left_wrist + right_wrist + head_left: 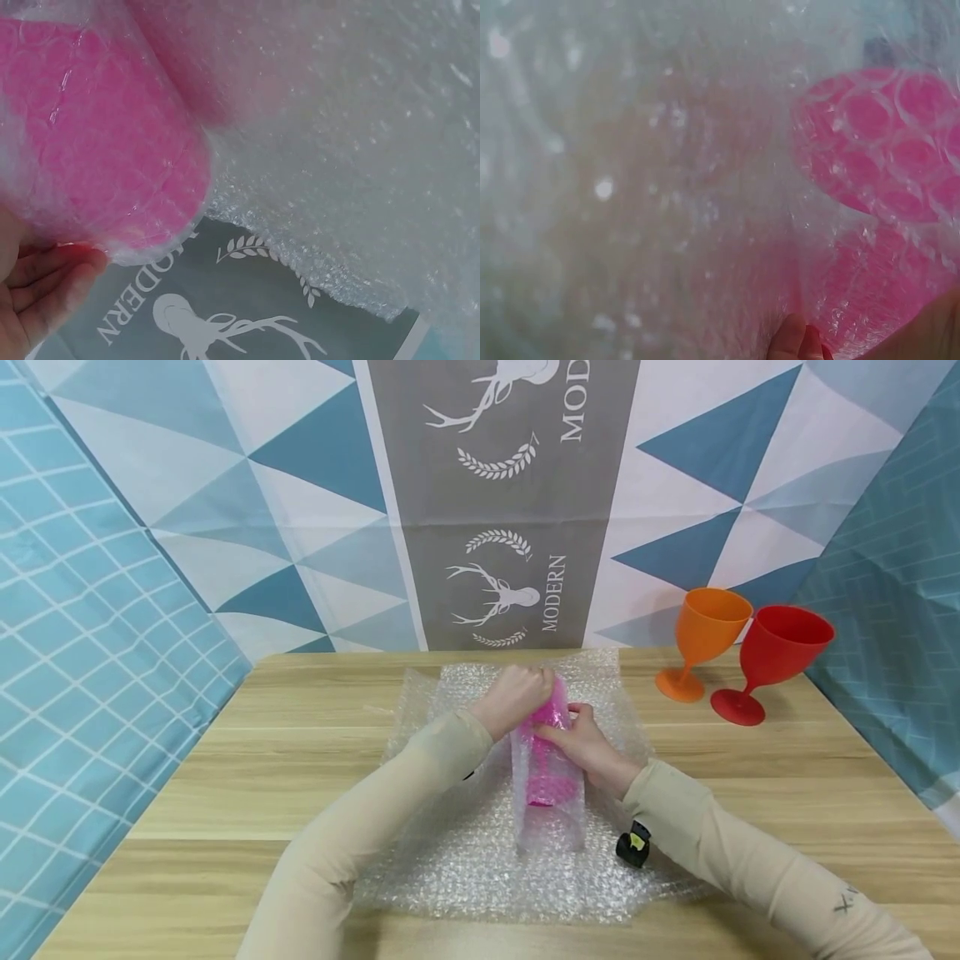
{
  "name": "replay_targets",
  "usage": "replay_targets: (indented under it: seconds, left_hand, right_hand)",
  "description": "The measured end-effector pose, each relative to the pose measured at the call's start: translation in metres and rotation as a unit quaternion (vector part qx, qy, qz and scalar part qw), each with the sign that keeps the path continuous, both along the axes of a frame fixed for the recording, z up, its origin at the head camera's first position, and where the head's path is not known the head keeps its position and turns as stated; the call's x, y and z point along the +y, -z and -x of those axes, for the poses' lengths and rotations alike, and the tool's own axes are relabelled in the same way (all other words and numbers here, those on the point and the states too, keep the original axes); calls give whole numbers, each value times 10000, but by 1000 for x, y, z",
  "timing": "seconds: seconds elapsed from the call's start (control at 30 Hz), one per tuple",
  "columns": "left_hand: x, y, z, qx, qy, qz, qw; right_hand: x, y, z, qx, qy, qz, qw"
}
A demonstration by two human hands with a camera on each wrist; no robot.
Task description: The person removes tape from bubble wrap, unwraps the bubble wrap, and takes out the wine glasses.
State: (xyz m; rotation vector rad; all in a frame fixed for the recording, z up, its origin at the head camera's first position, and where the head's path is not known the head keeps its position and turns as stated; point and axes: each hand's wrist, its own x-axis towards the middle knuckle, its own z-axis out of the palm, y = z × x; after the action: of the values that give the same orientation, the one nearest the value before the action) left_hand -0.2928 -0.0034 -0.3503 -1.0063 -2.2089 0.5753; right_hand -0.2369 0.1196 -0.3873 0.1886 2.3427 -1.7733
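Note:
A pink plastic goblet [551, 789] lies rolled in clear bubble wrap, its foot towards me and its bowl towards the wall. At the bowl end, my left hand [521, 693] grips the wrap with curled fingers. In the left wrist view, the left fingers [56, 292] touch the wrapped bowl [112, 142]. My right hand [588, 747] holds the roll from the right side, thumb across the top. The right wrist view shows the round foot [877, 142] through the bubbles, with the right fingertips [787, 337] at the lower edge. Wide bubble wrap [480, 860] spreads flat beneath the roll.
At the back right of the wooden table [247, 777] stand an orange goblet [708, 627] and a red goblet [783, 647], side by side. A patterned cloth wall [495, 518] rises behind the table.

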Motion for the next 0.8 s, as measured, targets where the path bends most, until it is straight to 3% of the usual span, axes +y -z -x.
replay_targets:
  seconds: [0.33, 0.5, 0.8]
  left_hand:
    - [-6, -9, 0, -162, 214, 346, 9990]
    - [-8, -8, 3, -152, 378, 502, 9979]
    - [-3, -10, 6, -210, 781, 805, 9935]
  right_hand:
    - [0, -2, 1, 9, -35, -175, 9998]
    - [-2, -2, 0, -65, -28, -249, 9997]
    - [-3, 0, 2, 271, 58, -425, 9987]
